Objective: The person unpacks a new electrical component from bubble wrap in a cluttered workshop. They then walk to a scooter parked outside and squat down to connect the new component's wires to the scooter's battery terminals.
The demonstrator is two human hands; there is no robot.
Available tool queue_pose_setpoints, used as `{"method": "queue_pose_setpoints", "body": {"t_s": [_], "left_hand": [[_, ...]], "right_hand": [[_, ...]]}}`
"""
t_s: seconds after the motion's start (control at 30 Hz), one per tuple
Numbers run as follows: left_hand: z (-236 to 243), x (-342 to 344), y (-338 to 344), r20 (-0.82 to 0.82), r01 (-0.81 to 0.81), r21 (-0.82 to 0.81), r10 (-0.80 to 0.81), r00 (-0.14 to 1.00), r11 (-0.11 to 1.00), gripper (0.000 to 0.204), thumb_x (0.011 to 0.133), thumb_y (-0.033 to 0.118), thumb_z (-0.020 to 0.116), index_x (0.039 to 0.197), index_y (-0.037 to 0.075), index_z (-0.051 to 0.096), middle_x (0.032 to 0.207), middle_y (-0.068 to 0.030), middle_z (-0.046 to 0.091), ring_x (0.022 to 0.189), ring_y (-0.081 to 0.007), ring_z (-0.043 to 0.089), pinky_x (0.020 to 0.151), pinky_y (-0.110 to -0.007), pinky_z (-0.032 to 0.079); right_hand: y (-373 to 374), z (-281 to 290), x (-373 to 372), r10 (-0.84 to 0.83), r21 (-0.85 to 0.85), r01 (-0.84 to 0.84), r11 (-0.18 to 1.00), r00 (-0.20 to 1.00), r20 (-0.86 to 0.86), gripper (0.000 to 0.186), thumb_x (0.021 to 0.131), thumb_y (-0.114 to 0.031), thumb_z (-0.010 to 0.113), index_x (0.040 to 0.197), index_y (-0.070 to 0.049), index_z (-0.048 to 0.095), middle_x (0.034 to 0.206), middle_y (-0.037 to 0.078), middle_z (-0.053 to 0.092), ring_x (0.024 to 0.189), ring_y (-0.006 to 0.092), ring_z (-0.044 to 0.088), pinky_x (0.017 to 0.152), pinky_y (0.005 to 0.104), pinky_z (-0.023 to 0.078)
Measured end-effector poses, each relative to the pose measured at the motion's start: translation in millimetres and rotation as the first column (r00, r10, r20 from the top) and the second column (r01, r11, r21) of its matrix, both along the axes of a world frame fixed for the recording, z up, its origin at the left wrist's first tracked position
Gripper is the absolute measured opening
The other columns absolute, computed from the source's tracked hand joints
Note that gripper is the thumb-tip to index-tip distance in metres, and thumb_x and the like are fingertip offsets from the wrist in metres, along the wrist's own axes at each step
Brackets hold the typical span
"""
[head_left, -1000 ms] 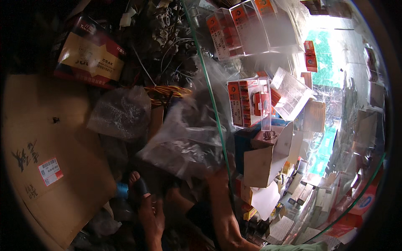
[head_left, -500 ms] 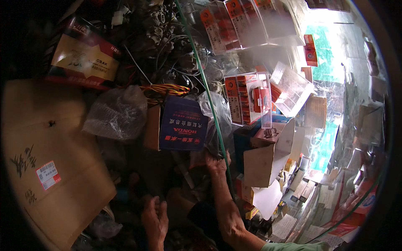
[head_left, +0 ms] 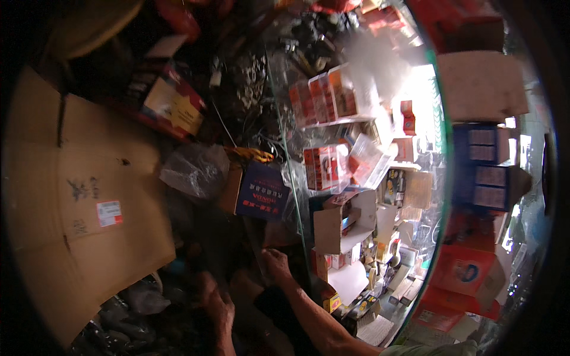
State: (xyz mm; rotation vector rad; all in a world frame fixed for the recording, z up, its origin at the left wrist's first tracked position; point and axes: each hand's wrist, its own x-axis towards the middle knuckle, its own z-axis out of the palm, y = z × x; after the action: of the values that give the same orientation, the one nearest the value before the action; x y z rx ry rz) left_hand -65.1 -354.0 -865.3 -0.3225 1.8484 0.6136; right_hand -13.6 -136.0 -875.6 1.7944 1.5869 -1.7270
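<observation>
Blue box (head_left: 262,191): beyond both hands, apart from them, just outside the left edge of the glass counter (head_left: 287,151).
Right hand (head_left: 276,266): nearer the box, fingers curled; whether grasping, I cannot tell.
Left hand (head_left: 218,300): farther back, blurred; grip unclear to me.
Clear bag (head_left: 196,170): left of box.

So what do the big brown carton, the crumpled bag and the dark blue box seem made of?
Big brown carton: matte cardboard, judging by its brown face and creases. Crumpled bag: likely thin, clear plastic, given its see-through wrinkles and glints. Dark blue box: probably printed card, from its straight edges and brown side; finish unclear in dim light.
</observation>
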Motion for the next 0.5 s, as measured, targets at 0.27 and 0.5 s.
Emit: {"method": "queue_pose_setpoints", "body": {"t_s": [0.27, 0.5], "left_hand": [[125.8, 15.8, -21.0, -0.306, 0.028, 0.280, 0.062, 0.950, 0.960, 0.036, 0.090, 0.012, 0.055, 0.125, 0.003, 0.053, 0.091, -0.0143, 0.061, 0.079, -0.0243, 0.059, 0.075, -0.042, 0.050], [198.2, 16.0, -35.1, -0.282, -0.119, 0.197, 0.172, 0.944, 0.973, 0.042, 0.093, 0.033, 0.057, 0.122, 0.003, 0.054, 0.103, -0.0145, 0.057, 0.092, -0.0302, 0.055, 0.087, -0.052, 0.042]], "right_hand": [[-14.1, 82.5, -65.4, 0.311, -0.036, -0.310, 0.950, 0.950, 0.024, 0.034, 0.091, -0.032, 0.062, 0.100, 0.001, 0.066, 0.076, 0.008, 0.067, 0.067, 0.0136, 0.061, 0.055, 0.0296, 0.046], [-32.1, 115.5, -110.7, 0.641, 0.060, -0.641, 0.765, 0.767, 0.026, 0.038, 0.088, -0.034, 0.063, 0.094, 0.004, 0.065, 0.083, 0.021, 0.067, 0.076, 0.0299, 0.066, 0.066, 0.0412, 0.050]]}}
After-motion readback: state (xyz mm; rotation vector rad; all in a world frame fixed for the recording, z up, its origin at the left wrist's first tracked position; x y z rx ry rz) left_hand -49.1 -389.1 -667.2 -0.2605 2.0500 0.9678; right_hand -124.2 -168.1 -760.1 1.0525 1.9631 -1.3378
